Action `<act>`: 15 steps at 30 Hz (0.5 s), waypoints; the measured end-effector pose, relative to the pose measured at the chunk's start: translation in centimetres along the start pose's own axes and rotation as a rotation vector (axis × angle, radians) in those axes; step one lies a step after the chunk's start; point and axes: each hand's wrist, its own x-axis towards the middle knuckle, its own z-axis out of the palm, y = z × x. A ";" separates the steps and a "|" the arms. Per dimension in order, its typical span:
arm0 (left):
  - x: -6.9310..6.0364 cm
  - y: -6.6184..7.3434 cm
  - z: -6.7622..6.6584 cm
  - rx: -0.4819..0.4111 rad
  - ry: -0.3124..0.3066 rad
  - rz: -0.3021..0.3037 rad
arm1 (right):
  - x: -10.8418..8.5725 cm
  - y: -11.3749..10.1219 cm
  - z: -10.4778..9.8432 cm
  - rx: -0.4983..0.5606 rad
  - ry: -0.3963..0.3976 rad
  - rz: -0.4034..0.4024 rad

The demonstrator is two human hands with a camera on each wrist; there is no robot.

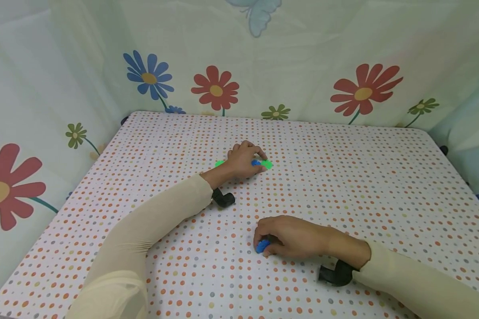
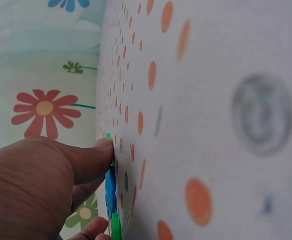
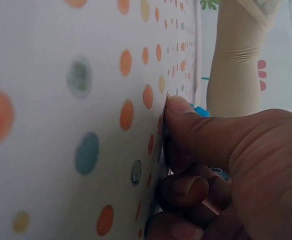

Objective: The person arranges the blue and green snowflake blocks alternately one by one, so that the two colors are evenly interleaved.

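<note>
Small flat pieces with notched edges lie in a row at mid-table: a green piece left, a blue piece, then another green piece right. My left hand covers the middle of the row, its curled thumb and index finger around the blue piece. The left wrist view shows this blue piece edge-on between green ones. Closer to me, my right hand pinches a separate blue notched piece at the table surface. The right wrist view shows only a bit of blue past the thumb.
A white dotted cloth covers the table. Behind it hangs a flower-printed curtain, with more curtain at both sides. Black wrist mounts sit under both wrists, near the cloth.
</note>
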 end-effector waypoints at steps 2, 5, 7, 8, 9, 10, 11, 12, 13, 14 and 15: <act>0.0 0.0 0.0 0.000 0.002 0.004 | -0.1 0.0 0.0 0.005 0.009 0.012; 0.0 0.0 0.1 -0.003 0.002 0.001 | -0.1 0.0 0.0 0.008 0.015 0.035; 0.1 -0.1 0.1 0.000 0.001 -0.002 | -0.1 0.0 -0.1 0.009 0.016 0.046; 0.1 -0.1 0.1 0.000 0.001 -0.004 | -0.1 0.0 -0.1 0.009 0.016 0.048; 0.1 -0.1 0.1 -0.001 0.000 -0.004 | -0.1 0.1 -0.2 0.013 0.014 0.050; 0.1 -0.1 0.1 0.000 0.001 -0.004 | -0.1 0.1 -0.2 0.017 0.013 0.049; 0.1 -0.1 0.1 0.002 0.001 -0.004 | -0.1 0.2 -0.3 0.024 0.012 0.047; 0.1 0.0 0.1 0.004 0.001 -0.005 | -0.1 0.2 -0.3 0.034 0.012 0.042; 0.1 0.0 0.1 0.005 0.001 -0.005 | -0.1 0.2 -0.4 0.043 0.010 0.038; 0.1 0.0 0.1 0.006 0.000 -0.006 | -0.1 0.3 -0.4 0.051 0.008 0.036; 0.1 0.0 0.0 0.009 -0.001 -0.006 | -0.1 0.3 -0.5 0.059 0.006 0.034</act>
